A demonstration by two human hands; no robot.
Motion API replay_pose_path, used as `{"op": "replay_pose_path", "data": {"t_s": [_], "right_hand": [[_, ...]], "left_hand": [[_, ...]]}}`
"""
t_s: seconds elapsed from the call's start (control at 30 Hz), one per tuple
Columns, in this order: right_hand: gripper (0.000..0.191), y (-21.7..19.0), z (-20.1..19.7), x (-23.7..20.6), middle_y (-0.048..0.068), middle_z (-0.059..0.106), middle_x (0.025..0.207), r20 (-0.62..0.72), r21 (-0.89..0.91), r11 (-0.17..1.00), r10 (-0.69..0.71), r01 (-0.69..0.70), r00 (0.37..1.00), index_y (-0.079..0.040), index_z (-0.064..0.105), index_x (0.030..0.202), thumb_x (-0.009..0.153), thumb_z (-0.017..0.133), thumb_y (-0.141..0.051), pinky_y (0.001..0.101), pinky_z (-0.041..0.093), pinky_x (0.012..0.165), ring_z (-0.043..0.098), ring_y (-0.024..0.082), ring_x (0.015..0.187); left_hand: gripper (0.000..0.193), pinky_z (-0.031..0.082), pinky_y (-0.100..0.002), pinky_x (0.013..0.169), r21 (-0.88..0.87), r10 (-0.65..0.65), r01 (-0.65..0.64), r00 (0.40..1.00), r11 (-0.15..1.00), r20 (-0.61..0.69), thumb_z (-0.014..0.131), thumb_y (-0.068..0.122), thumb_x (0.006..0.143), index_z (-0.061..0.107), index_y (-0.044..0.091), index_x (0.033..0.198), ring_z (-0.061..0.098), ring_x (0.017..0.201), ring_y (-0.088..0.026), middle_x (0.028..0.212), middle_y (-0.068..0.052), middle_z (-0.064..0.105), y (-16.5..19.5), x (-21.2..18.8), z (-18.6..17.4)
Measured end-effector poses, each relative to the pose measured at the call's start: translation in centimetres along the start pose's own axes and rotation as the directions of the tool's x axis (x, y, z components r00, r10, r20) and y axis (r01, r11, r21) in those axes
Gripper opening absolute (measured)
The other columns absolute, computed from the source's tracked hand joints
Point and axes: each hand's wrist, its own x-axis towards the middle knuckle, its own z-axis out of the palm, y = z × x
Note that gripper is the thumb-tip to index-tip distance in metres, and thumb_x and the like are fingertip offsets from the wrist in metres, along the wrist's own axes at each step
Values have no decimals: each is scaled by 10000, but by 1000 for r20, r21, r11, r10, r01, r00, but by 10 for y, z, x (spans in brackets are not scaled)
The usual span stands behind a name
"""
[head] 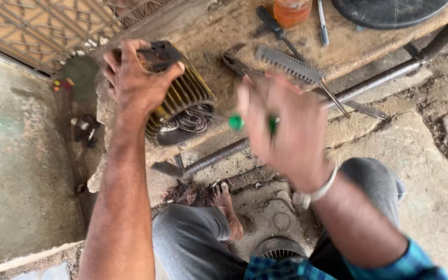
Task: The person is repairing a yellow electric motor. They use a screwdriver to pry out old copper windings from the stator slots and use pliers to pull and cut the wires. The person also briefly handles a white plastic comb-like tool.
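My left hand (pixel 137 78) grips the top of a ribbed yellow motor housing (pixel 182 98) that lies on its side on a rough wooden bench (pixel 219 31). Copper windings (pixel 193 120) show at its open end. My right hand (pixel 283 129), blurred with motion, holds a green-handled tool (pixel 237 123) whose metal tip points into the windings. A silver bangle sits on my right wrist.
On the bench lie a toothed metal strip (pixel 289 65), a dark-handled screwdriver (pixel 276 28), an orange jar (pixel 291 10) and a black round lid (pixel 390 11). A metal pipe (pixel 379 80) runs under the bench edge. My bare foot (pixel 226 207) rests on the cracked ground.
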Motion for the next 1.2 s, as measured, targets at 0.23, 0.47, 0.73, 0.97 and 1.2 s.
{"op": "replay_pose_path", "data": {"t_s": [0.23,0.47,0.73,0.97,1.2], "right_hand": [[204,-21,-10,12,57,680,935,67,191,959,-225,208,972,-49,649,1186,1128,581,-233,195,399,417,551,54,595],[467,-2,-6,-128,142,742,1301,365,-335,841,-300,425,881,-21,490,1464,1095,525,-305,173,305,312,365,17,410],[607,14,63,-307,62,632,641,731,16,978,130,-208,670,-27,328,1574,1116,477,-395,305,381,314,393,76,372],[582,-8,72,-302,91,772,949,2,-16,954,-298,298,955,-140,195,1644,1132,435,-277,310,658,634,477,33,504],[629,-7,105,-282,62,538,609,659,175,972,3,-157,752,105,282,1504,1105,489,-335,280,433,305,446,103,387]], "left_hand": [[783,134,-685,1249,-143,-382,401,913,905,141,893,461,677,475,300,1320,206,1512,-457,1574,-255,258,-8,-10,-14],[734,51,-673,1258,-230,-428,425,903,875,42,927,431,694,543,316,1309,29,1571,-481,1659,-329,87,-25,-26,-7],[737,226,-663,1240,-139,-487,493,870,859,78,897,500,705,526,362,1327,135,1561,-466,1678,-211,148,6,-28,-8],[757,117,-719,1221,-25,-477,480,876,877,66,919,556,751,523,398,1377,69,1558,-495,1683,-284,3,18,-22,-3],[744,250,-692,1198,-7,-446,447,894,895,34,912,524,705,546,355,1331,266,1511,-408,1536,-154,317,19,-19,2]]}}
